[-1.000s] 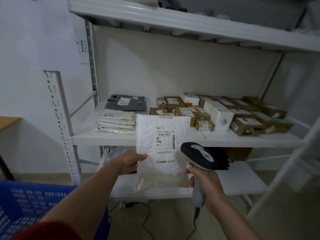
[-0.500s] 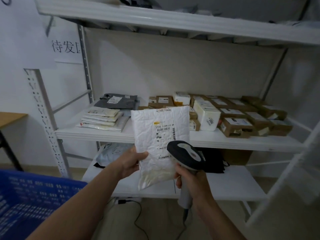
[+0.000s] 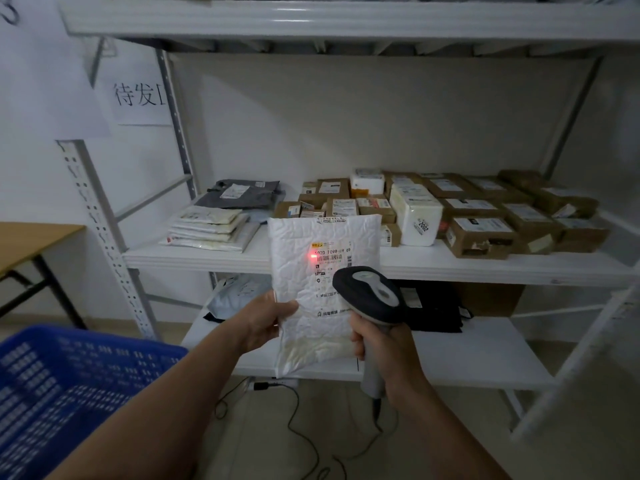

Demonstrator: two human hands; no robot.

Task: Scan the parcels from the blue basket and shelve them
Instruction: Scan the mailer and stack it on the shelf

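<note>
Middle shelf (image 3: 485,268): a bare strip runs along the front edge, ahead of the goods. Lower shelf (image 3: 485,351): bare board right of the dark bags (image 3: 433,306). Blue basket (image 3: 69,375) near left, its rim just beside the left forearm.

Left hand (image 3: 263,320): thumb on the front of the white padded parcel (image 3: 311,289), pinching its left edge and holding it upright before the middle shelf. Right hand (image 3: 384,344): fingers wrapped round the scanner (image 3: 370,294) handle, head close to the label. Red dot (image 3: 313,257) sits at the barcode's left end.

Counts: 1 held parcel, 1 scanner, 1 basket, 1 stack of flat mailers (image 3: 207,228), 1 grey bag (image 3: 239,194). Cardboard boxes (image 3: 481,233): over a dozen, exact number unclear.
</note>
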